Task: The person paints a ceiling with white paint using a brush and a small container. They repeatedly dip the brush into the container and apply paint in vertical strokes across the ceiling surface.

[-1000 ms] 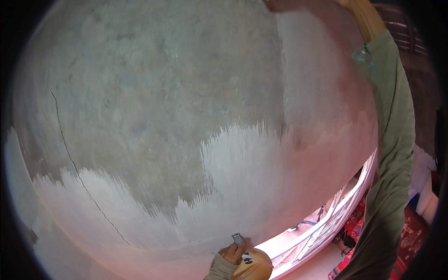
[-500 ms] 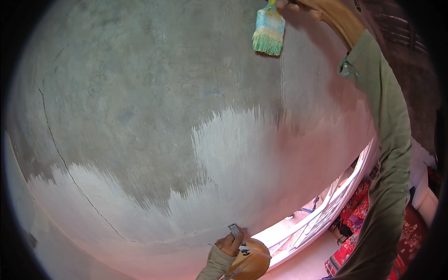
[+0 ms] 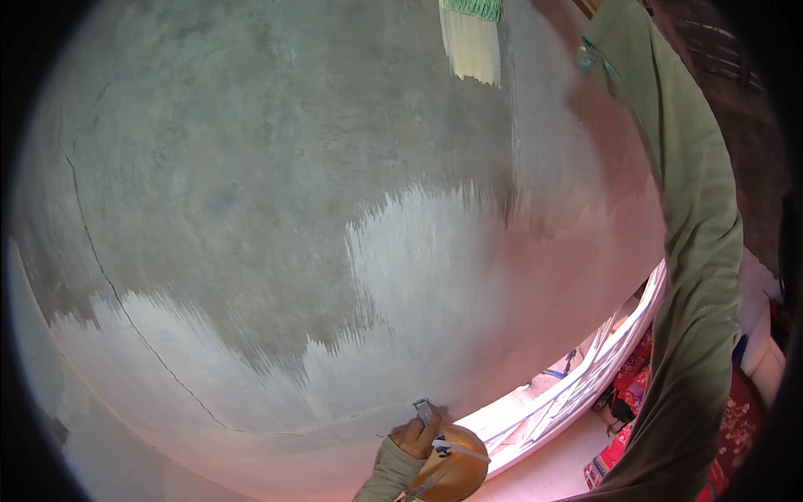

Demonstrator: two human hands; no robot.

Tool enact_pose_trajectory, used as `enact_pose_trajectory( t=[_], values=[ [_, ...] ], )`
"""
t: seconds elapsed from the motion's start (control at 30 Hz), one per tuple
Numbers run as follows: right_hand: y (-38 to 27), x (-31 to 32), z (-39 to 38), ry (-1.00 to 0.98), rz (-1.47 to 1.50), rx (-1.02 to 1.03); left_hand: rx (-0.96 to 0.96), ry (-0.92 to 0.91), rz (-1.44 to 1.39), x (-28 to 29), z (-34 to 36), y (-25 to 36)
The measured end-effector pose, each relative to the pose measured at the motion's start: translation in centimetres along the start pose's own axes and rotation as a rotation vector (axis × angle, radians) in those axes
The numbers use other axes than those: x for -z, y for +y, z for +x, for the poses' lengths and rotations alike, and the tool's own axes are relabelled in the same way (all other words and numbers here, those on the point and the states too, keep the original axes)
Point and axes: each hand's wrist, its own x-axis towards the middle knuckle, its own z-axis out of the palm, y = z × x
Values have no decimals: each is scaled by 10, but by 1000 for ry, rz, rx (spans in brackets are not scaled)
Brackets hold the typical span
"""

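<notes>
A grey plaster wall [image 3: 226,184], partly coated in whitish paint, fills most of the view. At the top edge are the green bristles of a paintbrush [image 3: 473,8], pressed to the wall above a fresh cream stroke [image 3: 472,52]. My right hand is cut off by the top edge; its green sleeve [image 3: 698,234] reaches up along the right side. Low in the view, my left hand [image 3: 413,437] is closed around a small grey metal piece [image 3: 424,410] close to the wall. Just beside it is a round golden-yellow container [image 3: 462,468] with a pale strip across it.
A long crack [image 3: 125,309] runs down the wall on the left. At lower right is a bright slatted opening [image 3: 552,393]. Beyond it, red patterned cloth [image 3: 615,452] lies near my sleeve. An adjoining wall [image 3: 109,452] meets this one at lower left.
The paintbrush has come against the wall and moved up, leaving a cream stroke below it. My right hand has gone out of view at the top. My left hand has barely moved.
</notes>
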Motion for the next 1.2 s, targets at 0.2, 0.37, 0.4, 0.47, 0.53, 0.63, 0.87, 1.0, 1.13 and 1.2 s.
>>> enact_pose_trajectory(
  t=[0.2, 0.37, 0.4, 0.47, 0.53, 0.63, 0.87, 1.0, 1.13, 1.2],
  values=[
    [2, 2, 14, 37, -1, 60, 33, -9, 21, -2, -1, 2],
    [-2, 9, 26, 76, -11, 105, 25, 37, 26, -12, -6, -4],
    [-1, 9, 27, 83, -11, 112, 28, 46, 7, -14, -7, -5],
    [-1, 10, 32, 94, -13, 125, 34, 65, -33, -17, -9, -6],
    [1, 11, 35, 105, -21, 134, 68, 64, -30, -22, -11, -5],
    [3, 12, 39, 113, -22, 146, 89, 49, -8, -22, -11, -3],
    [8, 11, 38, 89, -9, 140, 85, 25, -9, -8, -5, 4],
    [8, 11, 16, 17, 17, 108, 81, 16, 18, -7, -7, 4],
    [12, 10, -21, -100, 55, 65, 82, 35, 2, -7, -6, 6],
    [10, 13, -48, -121, 45, 65, 74, 26, -9, -1, 0, 10]
  ],
)
